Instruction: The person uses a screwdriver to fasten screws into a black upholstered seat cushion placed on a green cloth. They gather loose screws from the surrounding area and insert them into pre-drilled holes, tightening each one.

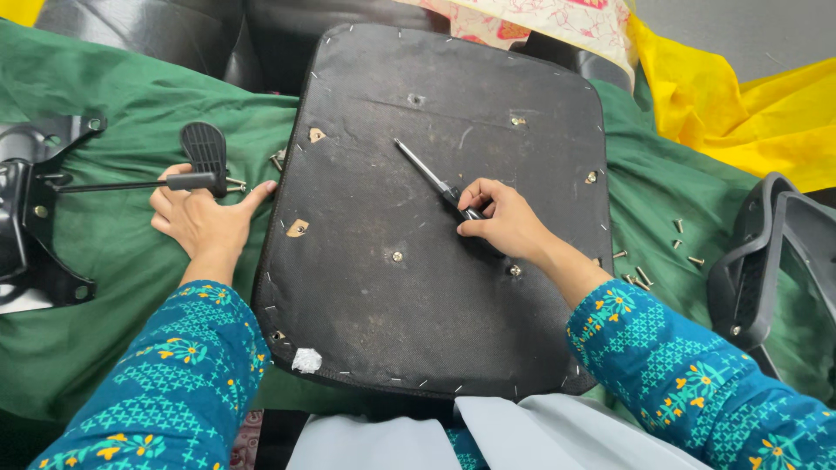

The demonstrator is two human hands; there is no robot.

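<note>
A black chair seat base point(418, 287) lies upside down in front of me on a green cloth point(113, 244). My right hand point(505, 222) grips the dark handle of a screwdriver point(427, 174), whose shaft lies flat on the base and points up-left. My left hand point(205, 222) rests on the cloth at the base's left edge, fingers spread, holding nothing. It touches the grip of a black lever rod point(131, 184) that runs from a metal chair mechanism point(35, 218). A few screws point(235, 183) lie by that hand.
Several loose screws point(649, 274) lie on the cloth right of the base. A black plastic armrest point(766, 252) stands at the right edge. Yellow cloth point(740, 104) is bunched at the back right. A black paddle lever point(205, 144) lies above my left hand.
</note>
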